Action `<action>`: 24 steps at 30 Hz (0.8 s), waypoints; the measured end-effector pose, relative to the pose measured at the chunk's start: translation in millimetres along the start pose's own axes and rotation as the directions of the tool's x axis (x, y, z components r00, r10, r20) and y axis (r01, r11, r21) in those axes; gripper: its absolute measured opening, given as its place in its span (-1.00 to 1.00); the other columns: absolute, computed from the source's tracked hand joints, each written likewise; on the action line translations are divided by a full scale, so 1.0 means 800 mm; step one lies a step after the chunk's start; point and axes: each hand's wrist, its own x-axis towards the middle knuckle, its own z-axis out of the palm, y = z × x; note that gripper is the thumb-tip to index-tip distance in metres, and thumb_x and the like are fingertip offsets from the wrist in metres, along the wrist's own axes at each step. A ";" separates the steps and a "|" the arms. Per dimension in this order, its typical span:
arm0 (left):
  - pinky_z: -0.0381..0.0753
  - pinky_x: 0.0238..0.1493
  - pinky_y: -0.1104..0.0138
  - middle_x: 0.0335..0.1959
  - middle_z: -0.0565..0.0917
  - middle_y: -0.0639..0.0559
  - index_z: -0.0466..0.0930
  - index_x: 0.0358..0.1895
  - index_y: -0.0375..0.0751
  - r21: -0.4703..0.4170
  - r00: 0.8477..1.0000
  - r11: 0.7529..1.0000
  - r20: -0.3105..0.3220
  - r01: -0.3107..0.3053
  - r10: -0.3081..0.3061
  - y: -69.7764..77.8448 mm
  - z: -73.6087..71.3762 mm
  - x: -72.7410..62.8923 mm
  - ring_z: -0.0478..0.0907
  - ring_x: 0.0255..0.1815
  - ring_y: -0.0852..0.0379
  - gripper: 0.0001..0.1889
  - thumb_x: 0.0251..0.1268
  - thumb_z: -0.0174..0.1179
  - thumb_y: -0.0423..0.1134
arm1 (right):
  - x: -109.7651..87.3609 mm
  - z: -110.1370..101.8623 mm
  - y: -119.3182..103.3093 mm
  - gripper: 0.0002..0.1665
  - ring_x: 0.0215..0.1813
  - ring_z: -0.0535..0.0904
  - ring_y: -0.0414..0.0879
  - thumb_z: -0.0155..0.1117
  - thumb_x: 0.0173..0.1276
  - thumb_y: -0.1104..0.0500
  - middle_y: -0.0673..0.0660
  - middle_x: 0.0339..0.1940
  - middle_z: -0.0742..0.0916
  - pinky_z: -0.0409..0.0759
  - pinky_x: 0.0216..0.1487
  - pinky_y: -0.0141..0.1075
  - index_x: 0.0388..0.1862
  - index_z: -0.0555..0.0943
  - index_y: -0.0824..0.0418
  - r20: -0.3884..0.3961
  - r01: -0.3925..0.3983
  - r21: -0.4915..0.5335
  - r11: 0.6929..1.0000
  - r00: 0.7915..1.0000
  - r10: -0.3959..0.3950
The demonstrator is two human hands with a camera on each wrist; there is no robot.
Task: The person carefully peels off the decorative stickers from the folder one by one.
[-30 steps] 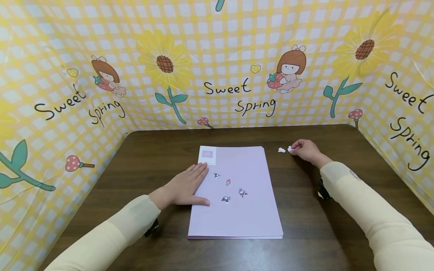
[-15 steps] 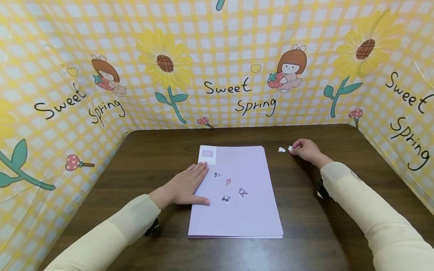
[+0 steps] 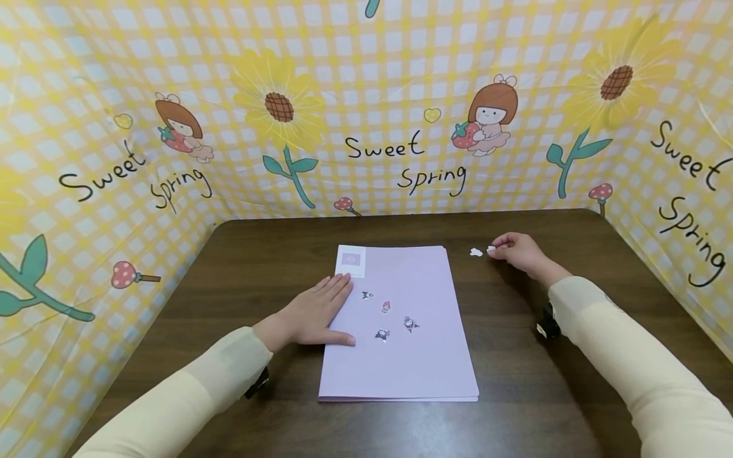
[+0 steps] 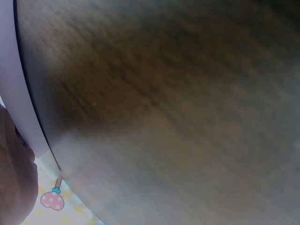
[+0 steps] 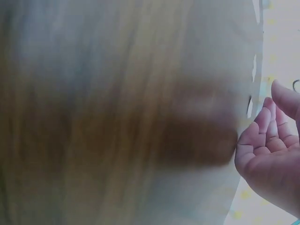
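My left hand [image 3: 315, 312] lies flat across the left edge of a pale purple folder [image 3: 401, 375], fingers straight and thumb spread. Small cartoon stickers are scattered on the folder, among them a pink one [image 3: 386, 306] and a dark one [image 3: 382, 334]. Right of the folder, my right hand [image 3: 521, 251] has curled fingers, its tips at a small white cut-out [image 3: 490, 250]. In the right wrist view the thumb [image 5: 285, 99] stands apart from the white slivers on the table; whether the cut-out is pinched cannot be told. Another white cut-out [image 3: 476, 252] lies just left.
The dark wooden table [image 3: 258, 254] ends at a yellow checked cloth [image 3: 366, 114] on the back and sides. A white label [image 3: 351, 261] sits at the folder's upper left corner. The left wrist view shows mostly blurred tabletop.
My right wrist and forearm have shifted slightly right, while the fingertips stay beside the same white cut-out. The left hand, folder and stickers keep their places.
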 end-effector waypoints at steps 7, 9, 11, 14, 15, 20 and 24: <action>-0.24 0.48 0.14 0.58 -0.17 -0.15 -0.16 0.56 -0.27 -0.010 1.000 1.000 -0.002 -0.001 0.001 -0.001 0.000 0.000 -0.27 0.56 -0.04 0.23 0.03 -0.36 0.68 | -0.005 0.017 -0.018 -0.55 -0.17 0.46 -0.02 0.28 0.39 0.19 0.19 -0.15 0.58 0.51 -0.15 -0.25 0.11 0.44 0.47 0.076 -0.022 0.069 0.997 0.997 0.017; -0.24 0.48 0.13 0.58 -0.17 -0.15 -0.17 0.56 -0.27 -0.011 1.000 1.000 -0.002 -0.002 0.002 0.000 0.000 -0.001 -0.27 0.56 -0.04 0.23 0.03 -0.36 0.68 | -0.008 0.024 -0.023 -0.55 -0.15 0.48 -0.03 0.28 0.39 0.19 0.20 -0.13 0.59 0.53 -0.11 -0.23 0.11 0.44 0.46 0.091 -0.015 0.084 0.996 0.996 0.007; -0.24 0.48 0.13 0.58 -0.18 -0.15 -0.17 0.56 -0.27 -0.009 1.000 1.000 0.000 -0.001 0.001 0.000 0.000 -0.001 -0.27 0.56 -0.04 0.23 0.03 -0.36 0.68 | -0.011 0.032 -0.028 -0.54 -0.14 0.48 -0.04 0.28 0.39 0.17 0.20 -0.13 0.58 0.53 -0.09 -0.22 0.11 0.44 0.46 0.105 -0.003 0.100 0.995 0.994 -0.007; -0.24 0.48 0.13 0.58 -0.18 -0.15 -0.17 0.56 -0.27 -0.012 1.000 1.000 -0.002 -0.003 0.002 0.000 0.000 -0.001 -0.27 0.56 -0.04 0.23 0.03 -0.36 0.68 | -0.016 0.045 -0.034 -0.53 -0.14 0.49 -0.04 0.30 0.38 0.17 0.19 -0.15 0.58 0.56 -0.09 -0.21 0.11 0.44 0.46 0.124 0.010 0.128 0.992 0.992 -0.026; -0.24 0.48 0.13 0.58 -0.18 -0.15 -0.17 0.55 -0.27 -0.014 1.000 1.000 -0.003 -0.003 0.003 0.000 0.000 -0.001 -0.27 0.56 -0.04 0.23 0.03 -0.36 0.68 | -0.018 0.050 -0.035 -0.52 -0.14 0.49 -0.04 0.31 0.37 0.18 0.20 -0.15 0.59 0.56 -0.09 -0.21 0.11 0.45 0.46 0.130 0.014 0.138 0.990 0.991 -0.032; -0.24 0.48 0.14 0.58 -0.17 -0.15 -0.16 0.55 -0.27 -0.017 1.000 1.000 -0.010 -0.006 0.006 -0.001 0.002 -0.001 -0.27 0.56 -0.04 0.23 0.03 -0.35 0.68 | -0.028 0.074 -0.041 -0.54 -0.17 0.56 -0.05 0.32 0.35 0.23 0.20 -0.18 0.63 0.59 -0.12 -0.24 0.11 0.45 0.48 0.151 0.034 0.192 0.981 0.986 -0.063; -0.24 0.48 0.14 0.58 -0.17 -0.15 -0.17 0.56 -0.27 -0.011 1.000 1.000 -0.013 -0.003 0.003 -0.002 0.003 -0.001 -0.27 0.56 -0.04 0.23 0.02 -0.36 0.69 | -0.038 0.093 -0.050 -0.56 -0.21 0.58 -0.05 0.32 0.34 0.29 0.22 -0.21 0.65 0.60 -0.18 -0.27 0.09 0.46 0.50 0.155 0.058 0.240 0.969 0.983 -0.097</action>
